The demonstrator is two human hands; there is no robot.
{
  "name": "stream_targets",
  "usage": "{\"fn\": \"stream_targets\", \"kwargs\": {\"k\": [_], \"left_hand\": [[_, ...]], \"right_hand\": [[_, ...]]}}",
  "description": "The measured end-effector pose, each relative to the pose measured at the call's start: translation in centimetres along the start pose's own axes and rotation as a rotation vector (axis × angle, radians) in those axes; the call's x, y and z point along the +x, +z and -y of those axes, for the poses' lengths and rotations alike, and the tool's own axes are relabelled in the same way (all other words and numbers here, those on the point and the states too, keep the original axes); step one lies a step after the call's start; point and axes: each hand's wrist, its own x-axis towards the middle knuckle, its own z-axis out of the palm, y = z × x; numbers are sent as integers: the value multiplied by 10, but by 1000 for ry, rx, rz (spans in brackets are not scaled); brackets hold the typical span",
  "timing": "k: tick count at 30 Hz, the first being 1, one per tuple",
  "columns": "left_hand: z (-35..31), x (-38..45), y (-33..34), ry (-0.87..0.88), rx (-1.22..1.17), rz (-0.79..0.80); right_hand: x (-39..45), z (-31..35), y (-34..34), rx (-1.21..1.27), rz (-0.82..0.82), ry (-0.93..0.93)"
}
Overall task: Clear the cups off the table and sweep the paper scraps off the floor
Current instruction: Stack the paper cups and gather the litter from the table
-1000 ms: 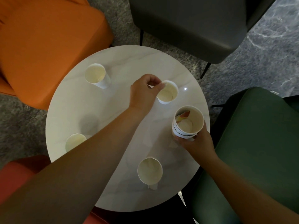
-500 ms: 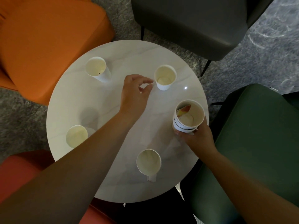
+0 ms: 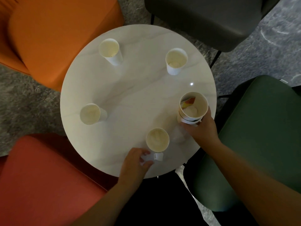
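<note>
Cups: left hand [image 3: 136,160] moved from far cup to grip the near cup [image 3: 157,141]; right hand [image 3: 201,129] keeps gripping the stack [image 3: 193,108].

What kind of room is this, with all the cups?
Probably a lounge or café seating corner. A small round marble-look table stands on carpet, ringed by cushioned chairs, such as the orange chair and green chair, with paper cups left on it.

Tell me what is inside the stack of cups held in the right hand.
Inside the top cup of the stack, gripped by the right hand, lie a red and yellow scrap and something pale at the bottom. The cups nested underneath hide their insides.
</note>
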Motion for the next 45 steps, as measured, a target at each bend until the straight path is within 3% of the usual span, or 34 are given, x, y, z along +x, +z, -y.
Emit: {"fn": "stream_targets", "kwargs": {"k": [13,20,25,28,31,39,45], "left_hand": [[6,8,35,71,168,-126],[6,-8,5,-123,-127,-163],[-28,-21,-28,-24,-303,-340],[-49,-16,-33,51,-358,-322],[-55,-4,-28,102,-272,-270],[-50,23,-25,2,-111,-203],[-48,35,-48,-25,-101,-304]], "right_hand": [[-10,-9,8,-46,-35,-14],[-12,-8,12,-53,-30,4],[-15,-1,12,-42,-42,38],[-16,3,12,-28,-50,55],[-16,5,14,-25,-51,58],[-15,9,21,-50,-45,56],[-15,17,29,-82,-30,35]]}}
